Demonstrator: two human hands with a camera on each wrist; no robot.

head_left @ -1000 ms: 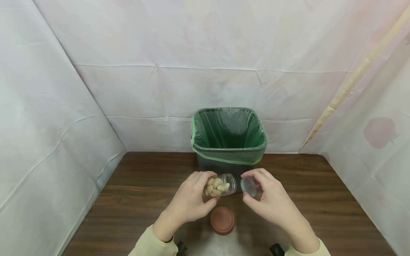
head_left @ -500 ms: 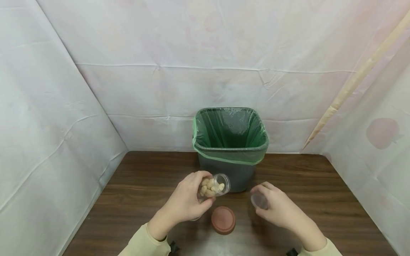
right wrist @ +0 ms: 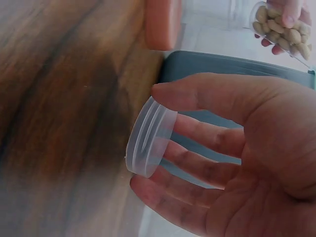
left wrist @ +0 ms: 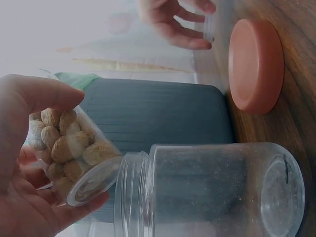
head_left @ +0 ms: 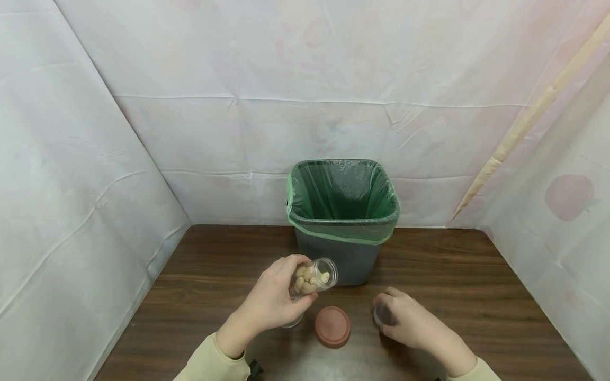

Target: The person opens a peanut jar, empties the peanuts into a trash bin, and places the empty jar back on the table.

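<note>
My left hand grips a small clear plastic jar of tan nuts. The uncapped jar lies tilted, its mouth to the right. Under that hand a larger clear jar stands uncapped on the table; in the head view the hand mostly hides it. My right hand, low over the table at the right, holds a translucent screw lid by its rim between thumb and fingers. Between my hands a reddish-brown round lid lies on the table.
A dark grey trash bin with a green bag liner stands behind the jars. The dark wooden table meets pale cloth walls at the back and sides.
My right hand has carried the translucent lid away from the jar, right and down toward the table. My left hand has shifted slightly left with the nut jar, its mouth turning more toward the viewer.
</note>
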